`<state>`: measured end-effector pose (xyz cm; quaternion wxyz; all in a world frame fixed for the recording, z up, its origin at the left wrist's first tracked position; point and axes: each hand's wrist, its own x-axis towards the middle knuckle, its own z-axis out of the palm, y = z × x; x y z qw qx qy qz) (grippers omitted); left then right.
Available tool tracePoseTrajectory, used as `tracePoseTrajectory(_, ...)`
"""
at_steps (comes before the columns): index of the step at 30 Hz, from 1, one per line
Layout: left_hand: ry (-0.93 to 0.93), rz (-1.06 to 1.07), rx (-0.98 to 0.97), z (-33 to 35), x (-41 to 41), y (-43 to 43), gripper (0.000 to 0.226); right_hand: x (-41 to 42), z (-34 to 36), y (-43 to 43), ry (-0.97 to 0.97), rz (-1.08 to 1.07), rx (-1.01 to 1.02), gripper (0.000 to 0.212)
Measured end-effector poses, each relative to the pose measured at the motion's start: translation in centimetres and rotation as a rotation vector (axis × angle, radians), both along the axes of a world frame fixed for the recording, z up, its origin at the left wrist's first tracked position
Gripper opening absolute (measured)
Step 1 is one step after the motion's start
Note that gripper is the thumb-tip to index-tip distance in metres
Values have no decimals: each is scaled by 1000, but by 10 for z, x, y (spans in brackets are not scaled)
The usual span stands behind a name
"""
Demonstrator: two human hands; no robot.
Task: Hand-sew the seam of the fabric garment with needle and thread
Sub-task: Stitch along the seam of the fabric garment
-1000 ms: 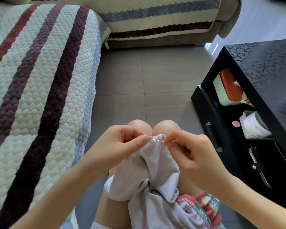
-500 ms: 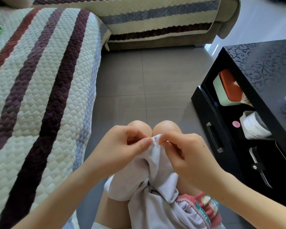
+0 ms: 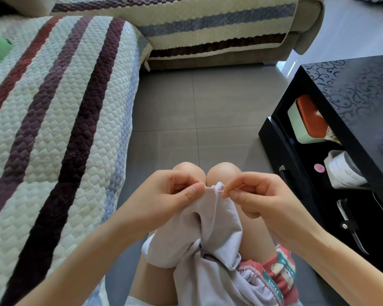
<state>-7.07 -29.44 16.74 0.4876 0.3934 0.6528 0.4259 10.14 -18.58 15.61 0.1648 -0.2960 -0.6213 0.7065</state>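
A pale lilac garment (image 3: 210,235) with a red patterned waistband lies over my lap and knees. My left hand (image 3: 164,199) pinches its bunched top edge between thumb and forefinger. My right hand (image 3: 259,199) pinches a thin silver needle (image 3: 219,191) that pokes sideways out of the fabric tip. A short loop of reddish thread (image 3: 238,187) shows at my right fingertips. Small red stitches mark the fabric edge next to my left thumb.
A quilted striped sofa cover (image 3: 53,140) fills the left; another sofa section (image 3: 208,29) stands at the back. A black low table (image 3: 352,96) on the right has an open shelf holding an orange-lidded box (image 3: 307,120), a white container (image 3: 343,171) and a knife (image 3: 352,228). Grey floor tiles lie ahead.
My right hand drew back to the right from the fabric tip, and the needle now shows between the fabric and my fingers. My left hand kept its pinch.
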Motion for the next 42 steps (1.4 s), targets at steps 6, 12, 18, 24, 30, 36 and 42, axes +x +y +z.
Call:
tracePoseTrajectory(6, -45, 18, -19, 4, -1, -4, 7, -1, 5, -3, 45, -14, -109, 10)
tracePoseTrajectory(12, 142, 68, -23, 11, 2, -7, 13, -1, 6, -6, 50, -22, 3, 19)
tracePoseTrajectory(18, 183, 28, -29, 16, 1, -7, 13, 1, 7, -4, 6, 14, 108, 18)
tracePoseTrajectory(24, 16, 18, -88, 18, 0, -8, 8, 1, 12, -3, 24, 61, 60, 15)
tracePoseTrajectory(30, -99, -32, -78, 19, 1, -7, 22, 2, 12, -3, 42, 50, -51, 14)
tracePoseTrajectory(36, -144, -39, -77, 16, 3, -6, 19, 2, 11, -1, 40, 80, -84, 13)
tracePoseTrajectory(42, -230, -39, -50, 15, 4, -5, 14, 3, 7, -1, 47, 71, -170, 12)
